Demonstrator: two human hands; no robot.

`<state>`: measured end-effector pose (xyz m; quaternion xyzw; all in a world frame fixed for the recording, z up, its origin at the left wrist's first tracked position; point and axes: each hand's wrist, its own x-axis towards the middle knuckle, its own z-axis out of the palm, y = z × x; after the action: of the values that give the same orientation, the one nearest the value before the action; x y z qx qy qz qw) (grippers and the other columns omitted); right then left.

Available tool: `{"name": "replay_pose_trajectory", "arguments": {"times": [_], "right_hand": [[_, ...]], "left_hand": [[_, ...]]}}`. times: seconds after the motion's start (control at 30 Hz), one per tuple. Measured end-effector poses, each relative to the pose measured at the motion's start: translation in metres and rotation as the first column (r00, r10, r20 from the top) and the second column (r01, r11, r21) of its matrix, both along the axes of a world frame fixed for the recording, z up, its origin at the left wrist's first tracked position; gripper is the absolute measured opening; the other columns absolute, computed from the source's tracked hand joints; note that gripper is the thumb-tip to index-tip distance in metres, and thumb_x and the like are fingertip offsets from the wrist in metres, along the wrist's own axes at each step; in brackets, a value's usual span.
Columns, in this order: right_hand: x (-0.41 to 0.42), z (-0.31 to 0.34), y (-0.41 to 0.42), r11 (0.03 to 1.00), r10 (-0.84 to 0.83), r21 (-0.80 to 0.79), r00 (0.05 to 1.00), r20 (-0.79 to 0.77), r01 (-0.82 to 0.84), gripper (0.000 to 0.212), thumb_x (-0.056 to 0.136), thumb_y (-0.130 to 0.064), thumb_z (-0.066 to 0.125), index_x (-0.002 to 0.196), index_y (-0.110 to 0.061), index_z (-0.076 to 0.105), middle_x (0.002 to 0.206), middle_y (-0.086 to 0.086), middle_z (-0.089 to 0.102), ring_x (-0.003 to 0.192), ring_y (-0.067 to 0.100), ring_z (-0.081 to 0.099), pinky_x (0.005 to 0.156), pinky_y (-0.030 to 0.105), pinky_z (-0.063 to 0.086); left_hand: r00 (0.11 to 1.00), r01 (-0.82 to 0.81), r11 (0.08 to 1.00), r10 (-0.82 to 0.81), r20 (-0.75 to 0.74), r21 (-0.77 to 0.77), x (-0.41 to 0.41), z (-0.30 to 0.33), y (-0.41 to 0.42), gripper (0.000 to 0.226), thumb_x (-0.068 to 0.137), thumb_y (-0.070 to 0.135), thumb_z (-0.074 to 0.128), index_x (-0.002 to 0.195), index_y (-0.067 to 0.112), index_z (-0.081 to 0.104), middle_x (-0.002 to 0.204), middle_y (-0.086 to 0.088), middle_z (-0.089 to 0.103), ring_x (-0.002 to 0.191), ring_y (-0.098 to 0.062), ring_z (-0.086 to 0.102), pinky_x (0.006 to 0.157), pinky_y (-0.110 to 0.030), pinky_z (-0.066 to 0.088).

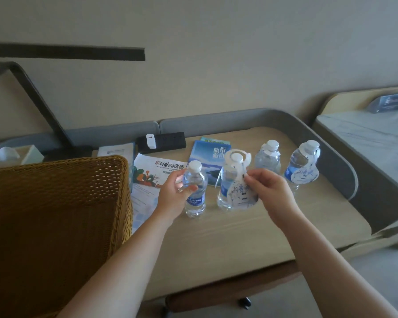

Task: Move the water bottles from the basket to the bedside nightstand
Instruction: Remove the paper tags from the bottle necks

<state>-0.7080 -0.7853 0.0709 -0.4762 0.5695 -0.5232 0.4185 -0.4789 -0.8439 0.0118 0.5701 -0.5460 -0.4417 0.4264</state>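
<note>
I have four water bottles standing on the counter, beside the wicker basket. My left hand curls round the nearest bottle, its base on the wood. My right hand pinches the paper tag hanging from the second bottle. I judge it best to steady each bottle upright and let go gently, so the neighbours just beside them are not knocked over.
</note>
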Motion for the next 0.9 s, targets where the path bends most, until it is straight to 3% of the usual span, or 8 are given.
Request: {"name": "replay_pose_trajectory", "arguments": {"times": [0.1,0.2,0.33,0.43,0.57,0.67,0.77,0.9], "right_hand": [[-0.045,-0.027,0.030,0.981,-0.179,0.090,0.983,0.048,0.174,0.005,0.088,-0.013,0.066,0.086,-0.012,0.071,0.070,-0.002,0.071,0.059,0.008,0.060,0.051,0.019,0.047],[-0.082,-0.058,0.046,0.935,-0.294,0.210,0.956,0.010,0.285,0.007,0.086,-0.011,0.067,0.083,-0.015,0.072,0.074,0.003,0.073,0.063,0.014,0.065,0.060,0.029,0.053],[-0.119,-0.095,0.045,0.875,-0.292,0.358,0.945,-0.148,0.326,0.001,0.083,-0.016,0.073,0.084,-0.015,0.073,0.073,0.001,0.073,0.063,0.013,0.066,0.062,0.028,0.052],[-0.143,-0.115,0.038,0.842,-0.214,0.422,0.925,-0.313,0.337,0.007,0.081,-0.022,0.074,0.076,-0.025,0.071,0.077,-0.001,0.072,0.066,0.011,0.065,0.058,0.021,0.047],[-0.163,-0.128,0.028,0.851,-0.096,0.421,0.881,-0.463,0.314,0.009,0.082,-0.024,0.072,0.077,-0.031,0.070,0.080,-0.006,0.070,0.069,0.003,0.060,0.055,0.015,0.041],[-0.168,-0.135,0.023,0.851,-0.065,0.433,0.877,-0.476,0.298,0.005,0.082,-0.023,0.071,0.085,-0.027,0.073,0.088,-0.006,0.071,0.077,0.005,0.062,0.058,0.013,0.039],[-0.166,-0.131,0.021,0.850,-0.084,0.413,0.857,-0.509,0.328,0.031,0.083,-0.027,0.070,0.112,-0.017,0.069,0.109,0.001,0.067,0.097,0.016,0.059,0.079,0.022,0.039],[-0.128,-0.095,0.003,0.953,-0.115,0.198,0.878,-0.464,0.230,0.046,0.077,-0.034,0.077,0.118,-0.017,0.063,0.109,-0.001,0.063,0.104,0.015,0.058,0.086,0.023,0.039]], "left_hand": [[0.998,-0.025,1.000,0.026,0.052,-0.019,-0.007,-0.002,-0.003,0.048,0.081,0.026,0.074,0.125,0.029,0.052,0.125,0.002,0.061,0.110,-0.016,0.058,0.085,-0.032,0.047],[0.996,-0.063,0.997,0.065,0.055,-0.040,-0.018,-0.002,-0.009,0.048,0.081,0.027,0.074,0.123,0.029,0.053,0.127,0.003,0.058,0.110,-0.015,0.055,0.085,-0.033,0.046],[0.989,-0.134,0.990,0.137,0.058,-0.053,-0.037,-0.003,-0.016,0.048,0.081,0.027,0.074,0.124,0.027,0.053,0.128,0.003,0.058,0.113,-0.016,0.054,0.094,-0.039,0.044],[0.981,-0.182,0.981,0.186,0.055,-0.065,-0.047,-0.005,-0.017,0.050,0.081,0.027,0.074,0.126,0.025,0.052,0.129,-0.001,0.058,0.114,-0.017,0.055,0.097,-0.039,0.044],[0.977,-0.207,0.976,0.211,0.041,-0.072,-0.052,-0.008,-0.017,0.050,0.083,0.024,0.072,0.128,0.025,0.051,0.130,0.002,0.057,0.114,-0.016,0.055,0.092,-0.033,0.044],[0.973,-0.226,0.971,0.229,0.036,-0.075,-0.054,-0.007,-0.015,0.050,0.083,0.021,0.072,0.128,0.027,0.051,0.128,0.005,0.056,0.113,-0.016,0.055,0.088,-0.031,0.044],[0.972,-0.230,0.970,0.234,0.039,-0.074,-0.057,-0.006,-0.014,0.048,0.084,0.021,0.071,0.127,0.028,0.051,0.130,0.005,0.055,0.115,-0.017,0.055,0.093,-0.037,0.047],[0.974,-0.223,0.972,0.225,0.030,-0.073,-0.056,-0.008,-0.014,0.047,0.084,0.019,0.071,0.125,0.029,0.051,0.133,0.003,0.056,0.118,-0.018,0.055,0.097,-0.039,0.046]]}}
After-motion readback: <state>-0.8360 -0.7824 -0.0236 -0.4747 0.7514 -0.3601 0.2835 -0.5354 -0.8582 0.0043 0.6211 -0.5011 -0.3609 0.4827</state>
